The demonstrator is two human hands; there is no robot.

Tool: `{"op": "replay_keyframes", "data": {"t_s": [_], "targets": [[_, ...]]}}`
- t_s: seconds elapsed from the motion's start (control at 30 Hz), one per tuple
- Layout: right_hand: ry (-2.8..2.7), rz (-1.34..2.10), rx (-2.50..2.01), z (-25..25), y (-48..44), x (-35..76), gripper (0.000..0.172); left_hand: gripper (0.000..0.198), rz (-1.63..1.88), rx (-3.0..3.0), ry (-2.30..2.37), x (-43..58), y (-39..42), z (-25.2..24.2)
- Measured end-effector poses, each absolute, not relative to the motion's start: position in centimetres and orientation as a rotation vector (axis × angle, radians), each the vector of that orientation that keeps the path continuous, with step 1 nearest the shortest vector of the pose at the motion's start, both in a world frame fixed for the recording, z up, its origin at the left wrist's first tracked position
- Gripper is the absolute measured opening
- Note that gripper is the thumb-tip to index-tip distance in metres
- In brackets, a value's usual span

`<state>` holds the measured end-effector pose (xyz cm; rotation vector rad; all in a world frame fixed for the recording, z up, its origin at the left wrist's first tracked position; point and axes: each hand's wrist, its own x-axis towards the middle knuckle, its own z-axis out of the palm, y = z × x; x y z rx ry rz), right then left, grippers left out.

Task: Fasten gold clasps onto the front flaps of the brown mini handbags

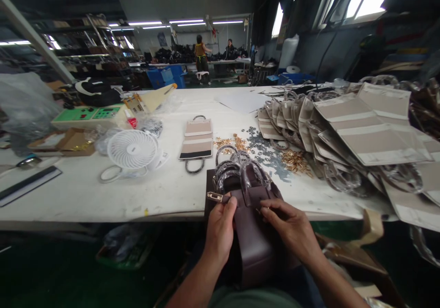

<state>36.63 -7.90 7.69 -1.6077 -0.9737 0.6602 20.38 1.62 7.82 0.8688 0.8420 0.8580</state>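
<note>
A dark brown handbag (254, 241) with plastic-wrapped handles leans at the table's front edge, close to my body. My left hand (221, 229) is closed at its left side, thumb on top, pinching a short dark strap whose gold metal clasp (215, 197) sticks out to the left. On the right side of the bag's front, my right hand (292, 228) pinches a small gold metal piece (258, 211), mostly hidden by the fingertips. More wrapped handles (227, 169) stand directly behind the bag.
Gold fittings (296, 162) and grey metal bits (263, 147) lie loose beyond the bag. Flat beige-lined bag pieces (371, 124) are heaped at right. One more bag piece (197, 138), a white fan (132, 150) and a green-topped machine (89, 115) are leftward. Two people work far back.
</note>
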Motion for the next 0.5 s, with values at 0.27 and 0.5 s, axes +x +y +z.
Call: {"op": "replay_keyframes", "data": {"t_s": [0.27, 0.5], "targets": [[-1.434, 0.306, -1.659, 8.9, -7.7, 38.1, 0.02, 0.053, 0.837, 0.879, 0.809, 20.3, 1.5, 7.8], [-1.038, 0.545, -1.638, 10.1, -7.2, 34.7, 0.025, 0.048, 0.961, 0.96, 0.813, 21.1, 1.0, 8.0]]}}
